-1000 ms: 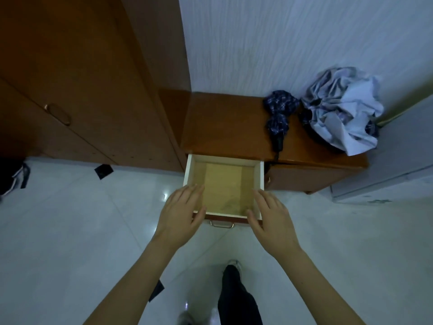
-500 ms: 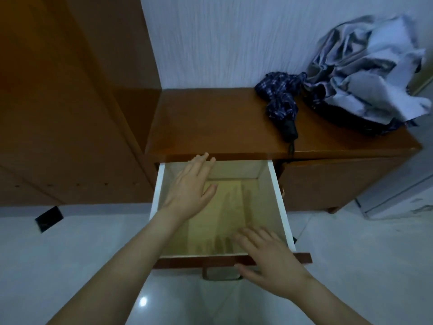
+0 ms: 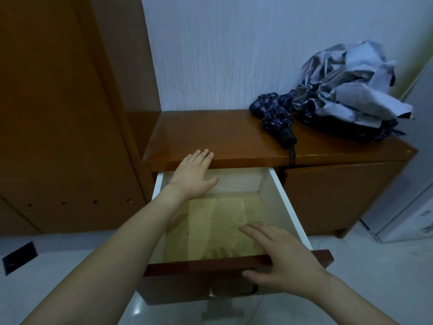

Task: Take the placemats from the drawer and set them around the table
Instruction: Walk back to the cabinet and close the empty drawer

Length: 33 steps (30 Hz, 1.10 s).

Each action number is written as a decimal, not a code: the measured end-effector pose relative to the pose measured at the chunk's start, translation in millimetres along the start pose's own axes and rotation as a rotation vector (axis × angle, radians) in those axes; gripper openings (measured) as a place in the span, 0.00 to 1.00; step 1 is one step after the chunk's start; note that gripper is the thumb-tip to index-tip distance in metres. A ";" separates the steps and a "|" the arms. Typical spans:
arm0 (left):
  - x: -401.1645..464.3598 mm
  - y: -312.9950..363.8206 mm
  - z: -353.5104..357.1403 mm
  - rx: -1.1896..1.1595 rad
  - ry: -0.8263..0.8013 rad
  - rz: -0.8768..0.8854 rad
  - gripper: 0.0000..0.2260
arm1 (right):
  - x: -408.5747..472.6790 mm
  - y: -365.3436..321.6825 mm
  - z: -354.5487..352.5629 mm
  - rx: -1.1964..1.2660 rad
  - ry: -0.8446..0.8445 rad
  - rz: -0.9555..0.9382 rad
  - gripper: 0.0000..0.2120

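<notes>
Inside the pulled-out white wooden drawer, yellowish flat placemats lie untouched; my left hand, fingers straight, has reached farther back, my right hand stays flat over the drawer's front edge.

The drawer gapes open above; my left hand nears the overhanging worktop edge, and my right hand straddles the front panel.

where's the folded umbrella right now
The folded umbrella lies on the cabinet top, toward the right, beside the crumpled cloth, behind the open drawer.
</notes>
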<state>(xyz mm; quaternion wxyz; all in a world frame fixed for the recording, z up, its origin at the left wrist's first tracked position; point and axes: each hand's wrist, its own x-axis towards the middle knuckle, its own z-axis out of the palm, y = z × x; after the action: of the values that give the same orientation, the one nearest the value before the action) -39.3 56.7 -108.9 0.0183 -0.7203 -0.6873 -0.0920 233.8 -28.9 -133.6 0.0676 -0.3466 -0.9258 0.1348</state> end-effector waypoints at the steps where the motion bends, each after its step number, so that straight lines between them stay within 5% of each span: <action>1: -0.5 0.1 -2.6 -0.009 -0.015 0.000 0.34 | 2.9 -0.6 -1.8 0.011 0.012 0.009 0.40; 18: 1.1 -1.1 -10.3 -0.053 -0.053 0.002 0.36 | 74.9 23.7 -9.9 -0.056 0.181 0.005 0.52; 27: 4.7 -10.3 -17.9 -0.018 -0.229 0.083 0.52 | 120.4 46.1 -20.9 -0.239 0.223 0.040 0.58; 33: 3.6 -14.4 -10.8 0.021 -0.145 0.120 0.54 | 140.0 55.3 -20.6 -0.268 0.221 0.125 0.59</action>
<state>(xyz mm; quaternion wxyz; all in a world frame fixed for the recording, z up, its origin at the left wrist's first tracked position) -54.7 59.3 -99.1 -0.0183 -0.7649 -0.6432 -0.0310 167.7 107.7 -125.8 0.1138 -0.4220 -0.8991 -0.0246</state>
